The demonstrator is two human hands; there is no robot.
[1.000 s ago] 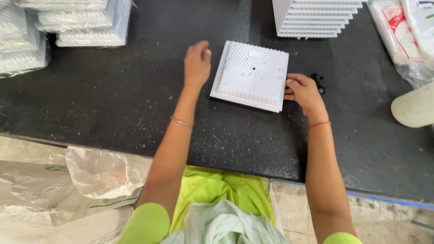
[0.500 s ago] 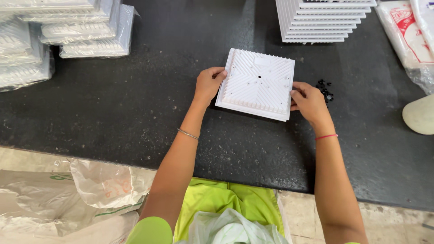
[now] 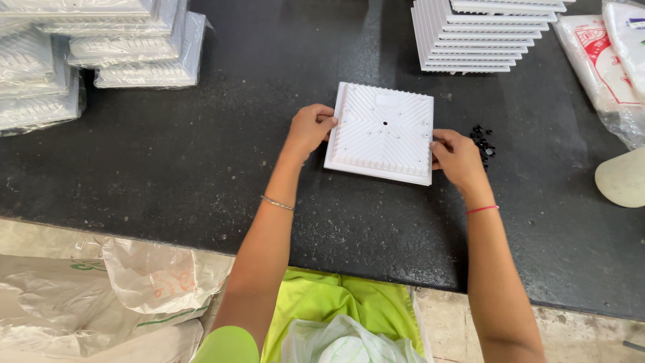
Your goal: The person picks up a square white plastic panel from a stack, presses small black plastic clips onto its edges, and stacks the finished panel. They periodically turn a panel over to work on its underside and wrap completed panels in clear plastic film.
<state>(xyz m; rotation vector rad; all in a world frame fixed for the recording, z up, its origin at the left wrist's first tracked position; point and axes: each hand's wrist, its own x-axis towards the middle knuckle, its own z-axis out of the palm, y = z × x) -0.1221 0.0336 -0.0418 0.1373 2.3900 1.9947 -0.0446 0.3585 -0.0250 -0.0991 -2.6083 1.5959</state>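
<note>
A white square ribbed plastic panel [image 3: 381, 131] with a small centre hole lies flat on the black worktop [image 3: 201, 168]. My left hand [image 3: 309, 128] grips its left edge. My right hand [image 3: 455, 158] grips its right edge near the lower corner. A small pile of black screws [image 3: 482, 140] sits just right of the panel, beside my right hand.
A stack of the same white panels [image 3: 480, 33] stands at the back right. Wrapped bundles of panels [image 3: 87, 47] fill the back left. Plastic bags with red print [image 3: 608, 60] and a pale rounded object [image 3: 621, 178] lie at the right edge. Sacks [image 3: 101, 302] sit below the table.
My left hand has come from the worktop onto the panel's left edge. Both hands now hold the panel, and it lies squarer in front of me.
</note>
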